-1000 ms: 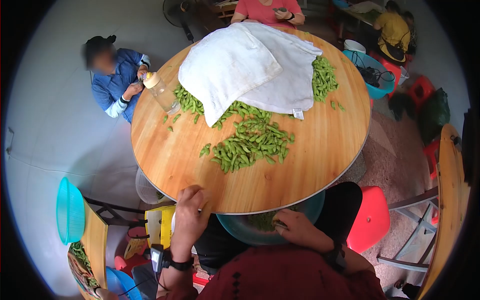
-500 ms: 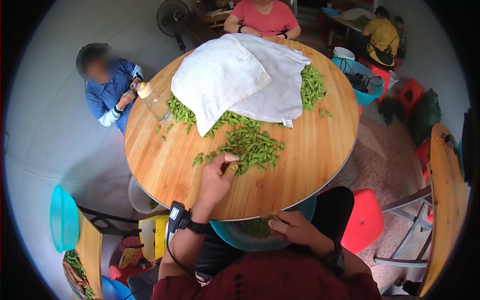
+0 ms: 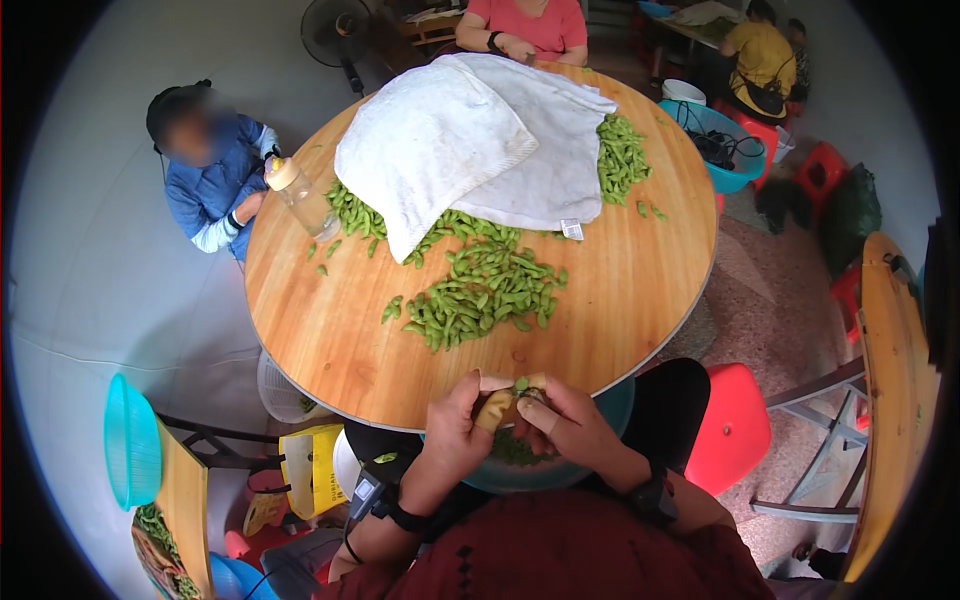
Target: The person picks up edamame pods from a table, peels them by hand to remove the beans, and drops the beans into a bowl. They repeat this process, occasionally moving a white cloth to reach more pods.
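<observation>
Through the head camera I view both hands meeting at the counter's near edge. The left hand (image 3: 462,425) and the right hand (image 3: 572,428) pinch a pod (image 3: 521,385) between their fingertips; the fingers cover much of it, and I cannot tell which grip is firmer. Below them, partly under the counter (image 3: 625,300), I see a turquoise basin (image 3: 617,405) with green matter inside.

The loose heap (image 3: 480,295) of pods lies between the counter's near edge and a white cloth (image 3: 430,140). The cloth, in overlapping layers, rests on further pods, which show along its near border and on its right side. A bottle (image 3: 303,200) stands by the counter's left edge, a few pods just beside it. At that edge I note a person in blue (image 3: 205,190); another, in pink (image 3: 525,25), is at the far edge. A red stool (image 3: 733,430) stands near the counter's right-hand near corner.
</observation>
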